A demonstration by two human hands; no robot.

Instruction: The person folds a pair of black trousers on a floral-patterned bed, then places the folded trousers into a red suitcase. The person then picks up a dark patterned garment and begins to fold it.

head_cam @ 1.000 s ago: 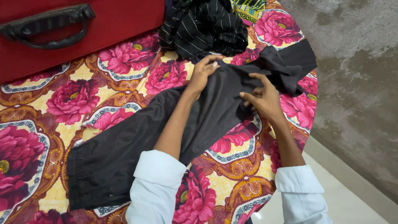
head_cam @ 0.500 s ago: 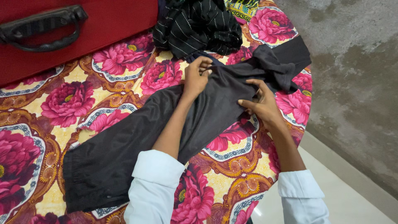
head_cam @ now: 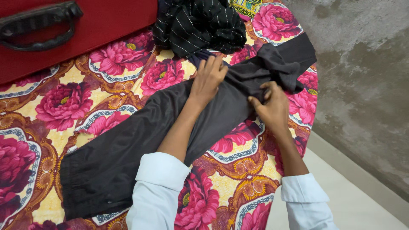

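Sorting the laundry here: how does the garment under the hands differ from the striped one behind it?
The grey trousers are plain; the striped garment is black with thin white lines. The trousers lie stretched long across the floral sheet; the striped garment sits bunched in a heap. The left hand lies flat on the trousers and the right hand pinches them; neither grips the striped garment. Both are dark cloth on the sheet.

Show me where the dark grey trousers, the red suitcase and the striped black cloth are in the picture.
dark grey trousers (head_cam: 128, 149): head view, on the flat leg part near the waist end.
red suitcase (head_cam: 115, 17): head view, on its red side, right of the black handle.
striped black cloth (head_cam: 200, 23): head view, on the middle of the crumpled heap.
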